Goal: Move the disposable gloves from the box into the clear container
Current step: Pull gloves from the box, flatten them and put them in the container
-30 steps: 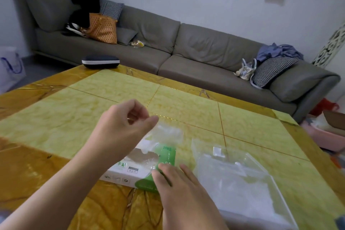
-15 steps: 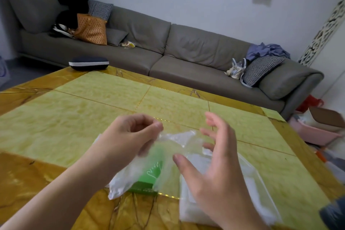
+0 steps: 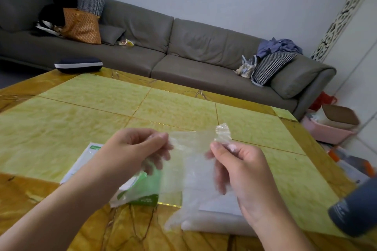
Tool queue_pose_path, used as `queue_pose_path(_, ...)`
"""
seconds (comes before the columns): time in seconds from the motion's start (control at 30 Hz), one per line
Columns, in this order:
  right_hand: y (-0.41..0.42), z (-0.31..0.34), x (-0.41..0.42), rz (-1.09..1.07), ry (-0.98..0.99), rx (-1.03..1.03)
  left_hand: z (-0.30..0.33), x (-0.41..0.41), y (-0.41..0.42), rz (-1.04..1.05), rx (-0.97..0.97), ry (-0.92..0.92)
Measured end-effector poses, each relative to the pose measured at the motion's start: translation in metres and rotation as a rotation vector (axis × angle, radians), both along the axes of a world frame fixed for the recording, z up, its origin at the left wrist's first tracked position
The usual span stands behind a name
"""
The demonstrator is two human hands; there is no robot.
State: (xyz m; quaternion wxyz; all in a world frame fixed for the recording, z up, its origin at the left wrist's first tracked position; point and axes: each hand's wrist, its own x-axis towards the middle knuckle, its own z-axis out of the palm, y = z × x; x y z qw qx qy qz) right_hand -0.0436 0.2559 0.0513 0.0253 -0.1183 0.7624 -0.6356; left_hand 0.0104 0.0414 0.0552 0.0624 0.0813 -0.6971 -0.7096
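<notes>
Table [image 3: 183, 108] spreads wide, yellow-green top. Clear container [image 3: 216, 220] on table, near edge, under right hand. Box [image 3: 89, 161] on table, just left of container, half hidden by left arm. Glove [image 3: 189, 161] above table, stretched between both hands, tail drooping over container. Left hand [image 3: 132, 153] pinching glove's left edge. Right hand [image 3: 242, 171] pinching right edge. Risk: thin film clings to fingers, snags, drifts outside container on release.

Soft even daylight, slight blur, wide-angle edge distortion.
</notes>
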Motion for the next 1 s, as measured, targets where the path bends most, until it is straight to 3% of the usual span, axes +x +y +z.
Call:
queue_pose_path(0.33, 0.022, 0.001, -0.010, -0.084, -0.040, -0.025, -0.005, -0.010, -0.012, 0.190, 0.240, -0.058)
queue_pose_path(0.53, 0.028, 0.001, -0.013, -0.131, -0.099, -0.068, 0.001, -0.006, -0.010, 0.141, 0.321, -0.054)
queue_pose_path(0.67, 0.032, 0.001, -0.013, -0.149, -0.117, -0.086, 0.000, -0.003, -0.005, 0.019, 0.218, -0.047)
queue_pose_path(0.8, 0.038, 0.000, -0.015, -0.160, -0.119, -0.089, -0.003, -0.004, -0.005, 0.065, 0.202, -0.028)
queue_pose_path(1.0, 0.050, 0.006, -0.013, 0.012, -0.141, -0.003, -0.006, -0.005, 0.001, 0.023, 0.022, 0.017)
